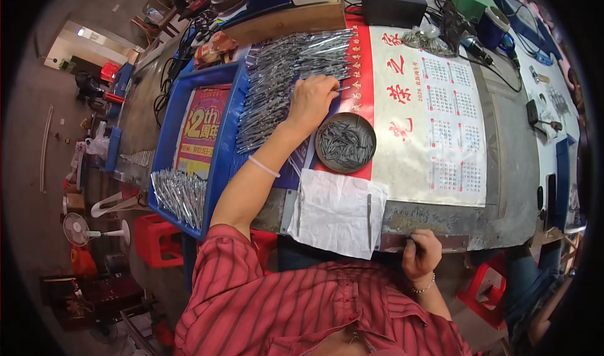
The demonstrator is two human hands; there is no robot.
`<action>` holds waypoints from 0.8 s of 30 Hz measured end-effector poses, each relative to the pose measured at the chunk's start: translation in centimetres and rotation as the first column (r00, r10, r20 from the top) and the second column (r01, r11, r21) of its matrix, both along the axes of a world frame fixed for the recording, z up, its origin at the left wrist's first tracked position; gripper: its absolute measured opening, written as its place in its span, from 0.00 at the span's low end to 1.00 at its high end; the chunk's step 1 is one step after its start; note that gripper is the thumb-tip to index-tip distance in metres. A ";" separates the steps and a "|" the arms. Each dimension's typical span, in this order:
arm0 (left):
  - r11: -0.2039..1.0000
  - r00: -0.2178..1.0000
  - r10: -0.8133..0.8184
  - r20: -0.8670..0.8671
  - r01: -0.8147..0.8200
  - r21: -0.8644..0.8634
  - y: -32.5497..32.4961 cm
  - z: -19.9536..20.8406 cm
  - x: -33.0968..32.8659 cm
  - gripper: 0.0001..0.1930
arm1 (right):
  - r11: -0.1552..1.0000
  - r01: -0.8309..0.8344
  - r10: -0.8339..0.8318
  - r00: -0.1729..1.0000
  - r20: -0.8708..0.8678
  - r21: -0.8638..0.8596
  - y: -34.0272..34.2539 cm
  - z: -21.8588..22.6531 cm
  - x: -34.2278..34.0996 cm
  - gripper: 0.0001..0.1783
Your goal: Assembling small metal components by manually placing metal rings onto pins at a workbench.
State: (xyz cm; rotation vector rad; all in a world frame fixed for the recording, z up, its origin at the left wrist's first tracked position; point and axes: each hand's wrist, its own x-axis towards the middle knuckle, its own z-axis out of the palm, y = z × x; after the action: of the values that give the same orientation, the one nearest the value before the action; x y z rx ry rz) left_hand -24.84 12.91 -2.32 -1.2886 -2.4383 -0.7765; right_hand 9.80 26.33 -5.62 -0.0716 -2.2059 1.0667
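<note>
Metal rods [270, 85]: left hand [311, 101] stretched over them, fingers [332, 84] pinching one; right hand [421, 255] curled closed at bench [513, 167] edge, contents unclear.

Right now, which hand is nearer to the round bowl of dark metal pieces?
The left. The left hand is just beyond the bowl, slightly to its left; the right hand is farther off, at the workbench's near edge, to the bowl's right.

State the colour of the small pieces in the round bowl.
The small pieces are dark grey, seen in the head view.
</note>
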 end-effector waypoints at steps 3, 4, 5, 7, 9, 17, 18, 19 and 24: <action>0.992 0.997 0.031 -0.075 -0.039 -0.119 1.0 -1.5 -1.7 0.05 | 1.000 0.001 -0.001 1.000 0.001 0.003 0.0 -0.1 -0.2 0.07; 0.989 0.994 0.045 -0.103 -0.058 -0.132 1.0 -1.8 -2.0 0.05 | 1.000 -0.023 0.023 1.000 -0.008 0.003 -0.1 -0.2 -0.2 0.07; 0.984 0.988 0.061 -0.142 -0.083 -0.155 1.0 -2.2 -2.5 0.05 | 1.000 0.003 -0.003 1.000 -0.003 -0.001 -0.3 -0.4 -0.2 0.06; 0.986 0.972 0.099 -0.215 -0.125 -0.112 0.7 -3.0 -3.1 0.04 | 1.000 0.005 -0.004 1.000 0.017 -0.025 -0.8 -0.9 0.0 0.06; 0.986 0.951 0.137 -0.276 -0.159 -0.059 1.1 -3.3 -3.3 0.04 | 0.993 0.108 -0.107 0.994 -0.011 0.053 -1.0 -1.7 0.6 0.05; 0.984 0.958 0.169 -0.233 -0.178 -0.017 -8.7 5.6 3.3 0.03 | 0.995 0.004 -0.002 1.000 0.025 -0.097 -1.3 -1.5 0.9 0.02; 0.980 0.967 0.195 -0.164 -0.200 -0.014 -11.4 7.0 4.2 0.03 | 0.996 -0.003 0.004 1.000 0.011 -0.094 -1.4 -1.7 1.0 0.02; 0.976 0.972 0.216 -0.090 -0.217 -0.010 -14.1 8.6 5.2 0.03 | 0.996 0.003 -0.002 1.000 0.017 -0.085 -1.2 -2.0 1.1 0.02; 0.976 0.974 0.132 0.186 -0.160 0.148 -19.3 13.7 14.3 0.05 | 0.996 0.089 -0.087 0.993 0.084 -0.026 -0.1 -3.3 1.9 0.04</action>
State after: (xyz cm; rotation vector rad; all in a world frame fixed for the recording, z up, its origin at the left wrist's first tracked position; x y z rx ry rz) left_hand -10.54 -6.37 11.36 -1.0067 -2.5087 -1.0619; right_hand 11.71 26.25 -8.91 -0.2280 -2.2391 1.0644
